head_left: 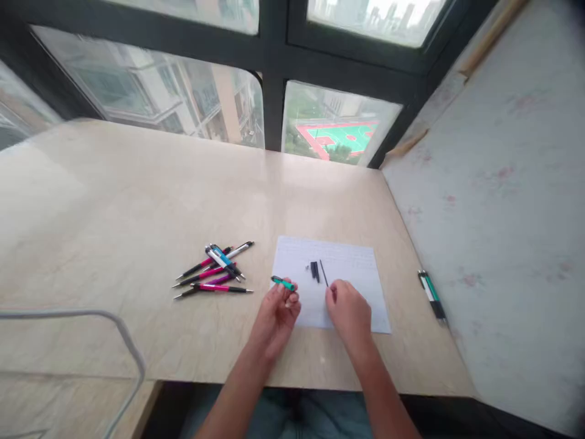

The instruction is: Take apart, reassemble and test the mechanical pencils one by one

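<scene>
Far left of the paper, cable: pale grey; comes in from the side, then bends down past the near edge of the tabletop;
Left of the paper, pen pile: several pens lying crossed over one another; a blue pen, white ones and a purple one among pink and black ones; exact count hard to tell where they overlap;
Left hand: at the paper's left edge; thumb and fingertips closed around a green barrel, remaining fingers loosely curled;
Green barrel: over the paper's left part, in the left hand's grip; its dark clip end points left;
Black parts: on the middle of the paper, side by side; just left of them a tiny piece, too small to make out;
Refill: thin and dark; over the paper, just right of the black parts, its near end at the right fingertips;
Right hand: over the paper's right half; thumb and forefinger pinched together on the refill, other fingers folded in;
Green pens: right of the paper, beside the flowered wall
</scene>
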Demonstrator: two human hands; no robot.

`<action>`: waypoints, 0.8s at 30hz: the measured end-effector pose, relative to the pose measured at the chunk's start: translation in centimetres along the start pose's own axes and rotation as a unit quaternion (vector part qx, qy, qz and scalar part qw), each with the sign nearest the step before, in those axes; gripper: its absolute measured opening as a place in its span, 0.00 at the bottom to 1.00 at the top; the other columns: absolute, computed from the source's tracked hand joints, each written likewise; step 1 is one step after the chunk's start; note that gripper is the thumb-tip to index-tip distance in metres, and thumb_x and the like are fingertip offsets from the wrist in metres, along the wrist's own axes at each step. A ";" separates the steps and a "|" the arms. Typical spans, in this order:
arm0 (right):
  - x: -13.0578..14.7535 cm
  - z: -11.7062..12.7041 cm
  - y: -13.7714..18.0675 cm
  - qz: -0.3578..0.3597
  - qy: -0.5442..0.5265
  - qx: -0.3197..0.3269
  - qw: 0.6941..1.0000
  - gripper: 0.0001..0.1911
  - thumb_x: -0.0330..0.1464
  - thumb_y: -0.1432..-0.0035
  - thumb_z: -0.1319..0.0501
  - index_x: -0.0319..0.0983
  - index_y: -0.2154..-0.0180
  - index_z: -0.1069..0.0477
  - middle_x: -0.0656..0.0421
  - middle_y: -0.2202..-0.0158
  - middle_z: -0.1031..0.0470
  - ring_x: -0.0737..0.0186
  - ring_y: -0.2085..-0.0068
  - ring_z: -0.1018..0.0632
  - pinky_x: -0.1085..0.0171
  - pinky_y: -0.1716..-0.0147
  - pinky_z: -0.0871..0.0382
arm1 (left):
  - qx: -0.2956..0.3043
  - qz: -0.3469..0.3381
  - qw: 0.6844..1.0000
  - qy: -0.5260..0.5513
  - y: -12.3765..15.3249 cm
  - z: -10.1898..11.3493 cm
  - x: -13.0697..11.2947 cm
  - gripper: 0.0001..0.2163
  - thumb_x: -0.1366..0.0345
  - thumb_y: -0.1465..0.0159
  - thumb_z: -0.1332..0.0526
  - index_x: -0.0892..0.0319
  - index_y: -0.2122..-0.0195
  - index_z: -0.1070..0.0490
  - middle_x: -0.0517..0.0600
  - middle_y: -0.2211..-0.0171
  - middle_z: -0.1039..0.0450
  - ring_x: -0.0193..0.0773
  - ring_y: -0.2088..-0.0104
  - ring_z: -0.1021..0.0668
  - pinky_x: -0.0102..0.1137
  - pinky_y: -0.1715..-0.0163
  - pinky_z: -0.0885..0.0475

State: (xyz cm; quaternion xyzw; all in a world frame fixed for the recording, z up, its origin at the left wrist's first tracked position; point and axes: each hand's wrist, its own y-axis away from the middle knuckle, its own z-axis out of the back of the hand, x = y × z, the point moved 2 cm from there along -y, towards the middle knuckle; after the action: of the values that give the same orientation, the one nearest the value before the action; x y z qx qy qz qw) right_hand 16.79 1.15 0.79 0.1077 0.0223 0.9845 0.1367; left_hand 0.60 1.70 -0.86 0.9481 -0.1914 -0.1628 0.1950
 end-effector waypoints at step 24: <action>-2.0 1.3 1.3 0.052 -0.331 -0.032 0.942 0.11 0.37 0.37 0.45 0.39 0.67 0.30 0.57 0.69 0.25 0.61 0.69 0.26 0.64 0.68 0.33 | 0.014 -0.034 0.999 -0.037 -0.3 0.1 0.0 0.08 0.70 0.43 0.30 0.65 0.64 0.25 0.50 0.67 0.26 0.25 0.74 0.28 0.20 0.72 0.29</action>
State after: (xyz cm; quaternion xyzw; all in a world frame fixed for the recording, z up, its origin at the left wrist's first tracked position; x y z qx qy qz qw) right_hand 18.64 -0.59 1.78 0.4237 -0.0610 0.8994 0.0881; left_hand 0.69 1.93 -1.11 0.9501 -0.1680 -0.2013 0.1691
